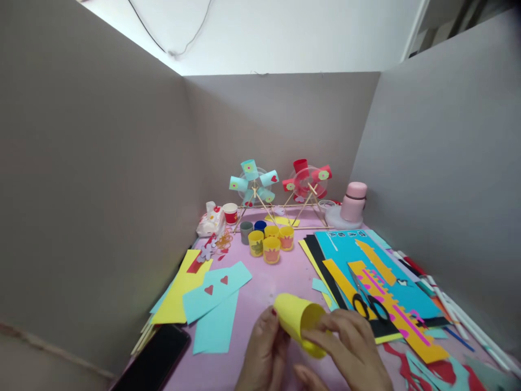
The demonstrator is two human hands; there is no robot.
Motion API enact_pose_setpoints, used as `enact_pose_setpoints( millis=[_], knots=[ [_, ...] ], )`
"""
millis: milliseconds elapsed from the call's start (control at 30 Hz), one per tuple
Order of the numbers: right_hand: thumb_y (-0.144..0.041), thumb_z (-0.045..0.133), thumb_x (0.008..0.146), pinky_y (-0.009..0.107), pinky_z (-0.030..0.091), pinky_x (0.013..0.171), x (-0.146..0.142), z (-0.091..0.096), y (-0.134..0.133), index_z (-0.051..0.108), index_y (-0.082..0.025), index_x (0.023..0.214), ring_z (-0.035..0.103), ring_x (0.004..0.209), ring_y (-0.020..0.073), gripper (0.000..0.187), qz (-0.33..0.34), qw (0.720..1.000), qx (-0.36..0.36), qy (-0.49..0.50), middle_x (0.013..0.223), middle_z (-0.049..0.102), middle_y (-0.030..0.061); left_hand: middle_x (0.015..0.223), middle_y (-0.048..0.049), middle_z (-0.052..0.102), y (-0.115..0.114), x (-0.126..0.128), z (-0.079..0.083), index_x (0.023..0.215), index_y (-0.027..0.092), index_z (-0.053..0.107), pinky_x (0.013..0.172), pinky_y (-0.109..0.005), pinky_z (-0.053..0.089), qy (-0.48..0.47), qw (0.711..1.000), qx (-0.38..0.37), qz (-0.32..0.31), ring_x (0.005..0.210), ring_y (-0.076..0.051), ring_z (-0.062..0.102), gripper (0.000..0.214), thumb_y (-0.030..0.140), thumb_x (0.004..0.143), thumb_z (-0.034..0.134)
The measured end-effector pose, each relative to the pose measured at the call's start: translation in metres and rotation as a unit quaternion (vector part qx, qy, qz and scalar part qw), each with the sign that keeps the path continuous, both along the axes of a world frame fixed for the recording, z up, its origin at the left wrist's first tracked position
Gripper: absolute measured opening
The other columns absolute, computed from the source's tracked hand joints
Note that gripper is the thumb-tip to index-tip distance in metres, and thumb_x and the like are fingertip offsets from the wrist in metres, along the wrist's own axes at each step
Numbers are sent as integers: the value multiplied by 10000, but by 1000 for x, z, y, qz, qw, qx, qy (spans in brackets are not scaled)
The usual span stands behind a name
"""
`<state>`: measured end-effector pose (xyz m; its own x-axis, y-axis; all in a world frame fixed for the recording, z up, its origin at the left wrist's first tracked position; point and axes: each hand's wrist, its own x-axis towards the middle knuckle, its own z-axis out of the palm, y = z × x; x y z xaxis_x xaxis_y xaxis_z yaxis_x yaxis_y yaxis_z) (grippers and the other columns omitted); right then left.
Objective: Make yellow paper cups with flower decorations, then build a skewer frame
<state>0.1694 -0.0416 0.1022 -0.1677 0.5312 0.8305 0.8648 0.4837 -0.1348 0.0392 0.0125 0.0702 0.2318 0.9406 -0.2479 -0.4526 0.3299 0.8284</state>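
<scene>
Yellow paper, rolled into a tube (290,315), sits between two bare hands low over the pink tabletop (252,277). Its left end is pinched by the left hand (264,347), which rises from the near edge with the thumb upright along the paper and the fingers curled behind it. From the lower right comes the right hand (352,345), back upward, knuckles bent, fingertips angled leftward into the tube's mouth; whether they clamp the rim, I can't tell. That open mouth faces right and somewhat toward the person, and the long axis slopes gently down from upper left to lower right.

Left of the hands lie light-blue paper pieces (217,288) with two red hearts, and a dark phone (157,361) at the near edge. To the right, black-handled scissors (378,308) rest on stacked coloured sheets (340,252). Straight beyond the tube stands a cluster of short paper rings (271,251), and behind those, two stick-framed wheels, one light-blue (249,169), one red (301,169).
</scene>
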Motion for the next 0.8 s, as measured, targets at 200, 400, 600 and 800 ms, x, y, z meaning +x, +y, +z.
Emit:
enact_pose_setpoints(
  millis=[200, 400, 600, 800],
  knots=[
    [-199, 491, 854, 298, 429, 683, 0, -5, 14, 592, -210, 772, 584, 699, 176, 130, 23, 977, -149, 152, 698, 618, 16, 689, -35, 668, -1, -9, 12, 693, 172, 671, 751, -280, 440, 37, 995, 93, -28, 778, -209, 585, 299, 460, 632, 722],
    [-341, 498, 859, 284, 418, 613, 11, -14, 33, 561, -199, 647, 542, 639, 171, 263, -54, 933, -231, 272, 643, 576, 8, 681, -4, 635, 5, -3, -6, 664, 191, 648, 625, -231, 407, 138, 989, 49, 1, 672, -165, 543, 336, 512, 591, 714],
    [-186, 644, 744, 349, 371, 755, 16, -24, 44, 637, -223, 747, 564, 757, 200, 37, -23, 952, -301, 53, 750, 670, 5, 1022, -38, 603, 17, -3, -40, 948, 194, 587, 795, -249, 401, 150, 983, -4, 105, 968, -189, 538, 378, 398, 645, 683],
    [-256, 504, 868, 348, 397, 785, 43, -6, 38, 643, -202, 896, 564, 855, 196, 152, -21, 933, -326, 153, 852, 660, 47, 1006, -46, 601, 20, -3, -41, 954, 186, 579, 775, -263, 406, 184, 980, 28, 71, 914, -192, 550, 358, 342, 646, 675]
  ],
)
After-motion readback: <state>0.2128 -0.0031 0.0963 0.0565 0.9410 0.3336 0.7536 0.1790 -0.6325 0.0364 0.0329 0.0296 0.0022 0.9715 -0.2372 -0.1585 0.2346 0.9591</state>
